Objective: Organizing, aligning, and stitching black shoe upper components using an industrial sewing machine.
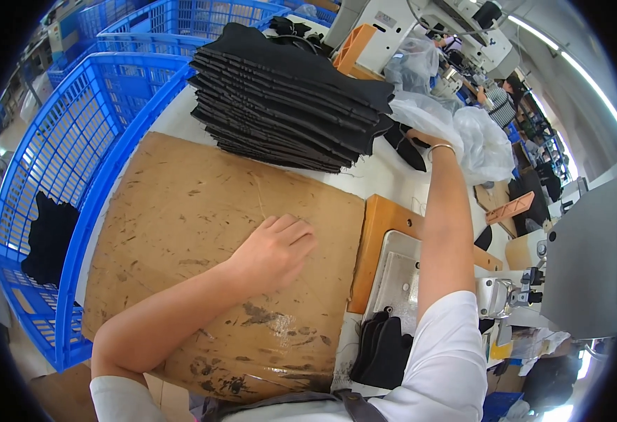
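My left hand (274, 252) lies on a scuffed brown cardboard sheet (182, 204), fingers curled under; whatever they may hold is hidden. A thin pale line, perhaps a thread, runs from near its fingertips toward the stack. My right arm stretches forward, and my right hand (429, 138) grips dark fabric pieces (405, 148) beside a clear plastic bag (480, 141). Its fingertips are partly covered by the bag and fabric. Between both hands stands a tall stack of black cut fabric pieces (287, 98), its edges slightly frayed.
A blue plastic basket (76, 133) with a black fabric piece (52, 239) inside flanks the table on the left. Right of the cardboard are a wooden frame (368, 246), small black pieces (384, 352) and a grey sewing machine (589, 260). People work in the background.
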`<state>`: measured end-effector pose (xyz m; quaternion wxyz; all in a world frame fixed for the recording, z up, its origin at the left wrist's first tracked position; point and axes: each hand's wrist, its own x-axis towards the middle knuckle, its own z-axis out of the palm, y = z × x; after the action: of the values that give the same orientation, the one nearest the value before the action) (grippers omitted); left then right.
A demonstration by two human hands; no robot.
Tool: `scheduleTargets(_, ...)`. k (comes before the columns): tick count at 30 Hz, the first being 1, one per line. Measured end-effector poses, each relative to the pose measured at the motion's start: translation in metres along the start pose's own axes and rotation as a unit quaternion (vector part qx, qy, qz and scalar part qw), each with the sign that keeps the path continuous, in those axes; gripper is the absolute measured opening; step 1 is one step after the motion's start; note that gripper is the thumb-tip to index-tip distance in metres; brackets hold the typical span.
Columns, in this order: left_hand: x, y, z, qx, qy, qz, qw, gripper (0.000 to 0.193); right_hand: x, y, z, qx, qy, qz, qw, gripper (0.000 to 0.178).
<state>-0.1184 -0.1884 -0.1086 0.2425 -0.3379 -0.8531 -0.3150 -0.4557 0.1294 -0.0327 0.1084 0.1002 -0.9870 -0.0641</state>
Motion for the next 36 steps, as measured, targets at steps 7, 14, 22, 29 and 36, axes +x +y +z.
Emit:
scheduleTargets(7,-0.001,0.0,0.0,0.006,-0.012,-0.011,1.0,0.019,-0.024,-0.038,-0.019,-0.007,0.039,-0.096,0.995,0.061)
scheduleTargets(14,0.017,-0.004,0.001,0.012,0.006,0.023,1.0,0.018,-0.065,-0.08,-0.052,0.031,0.044,-0.084,0.995,0.062)
scheduleTargets(22,0.147,-0.043,0.092,-0.047,0.065,-0.135,0.988,0.047,-0.073,-0.093,-0.068,-0.006,0.007,-0.08,0.997,0.031)
scheduleTargets(29,0.225,-0.055,0.098,0.046,-0.004,-0.215,0.976,0.063,-0.084,-0.07,-0.053,-0.006,0.145,-0.118,0.982,0.03)
scheduleTargets(36,0.239,-0.08,0.128,0.238,0.024,-0.1,0.966,0.062,-0.089,-0.058,-0.038,-0.014,0.245,-0.193,0.95,0.033)
